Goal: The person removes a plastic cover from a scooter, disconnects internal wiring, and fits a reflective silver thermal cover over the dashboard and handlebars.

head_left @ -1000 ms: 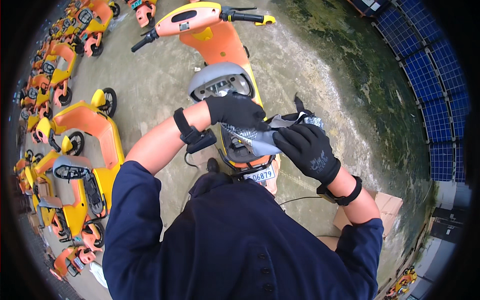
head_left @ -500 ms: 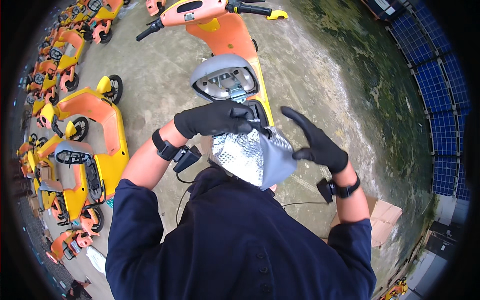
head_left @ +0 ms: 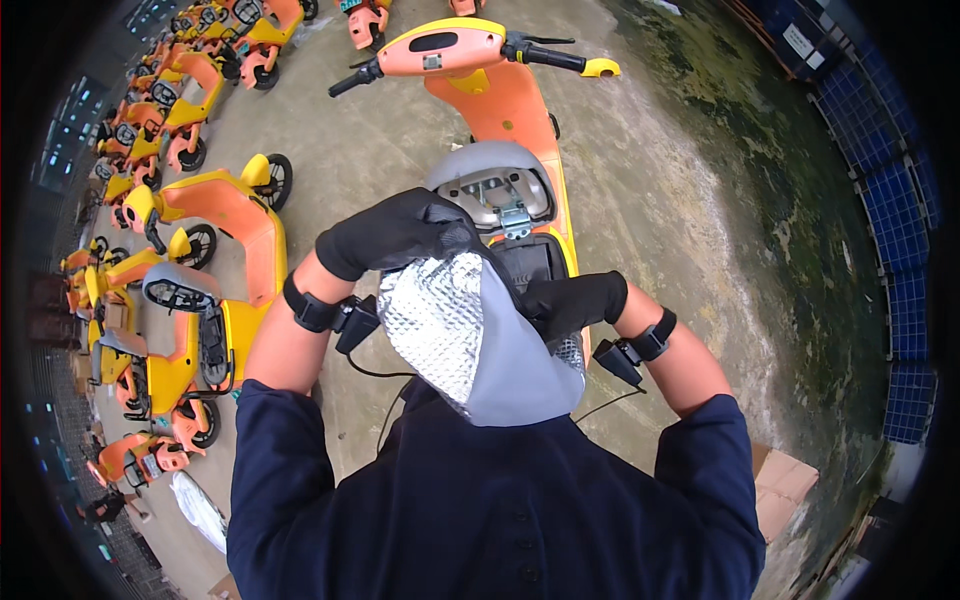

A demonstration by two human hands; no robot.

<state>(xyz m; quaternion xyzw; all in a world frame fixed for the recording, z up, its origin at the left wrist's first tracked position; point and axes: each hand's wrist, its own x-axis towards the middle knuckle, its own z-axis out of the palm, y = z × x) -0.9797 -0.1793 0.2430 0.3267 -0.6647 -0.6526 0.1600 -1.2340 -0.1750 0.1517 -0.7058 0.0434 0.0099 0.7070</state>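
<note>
In front of my chest is a soft silver-and-grey cover [head_left: 500, 375], one part shiny quilted foil and the other smooth grey. My left hand [head_left: 410, 235], in a black glove, is closed on its far left edge. My right hand [head_left: 575, 302], gloved the same way, has its fingers curled on the cover's dark far right edge; the fingertips are partly hidden. Just beyond stands an orange-and-yellow scooter [head_left: 510, 108]. Its grey seat [head_left: 490, 160] is tipped up with the underside and metal hinge [head_left: 515, 222] showing, above a dark opening [head_left: 530, 262].
Many orange-and-yellow scooters [head_left: 235, 240] stand in rows to the left. A cardboard piece [head_left: 785, 490] lies on the floor at right, and a white bag [head_left: 198, 510] at lower left. Blue grid panels [head_left: 895, 200] line the far right. A yellow part [head_left: 602, 68] lies beyond the handlebar.
My right hand has gone from spread and apart to closed on the cover's edge. The cover has opened out wider and shifted left and nearer. My left hand keeps its hold, further left.
</note>
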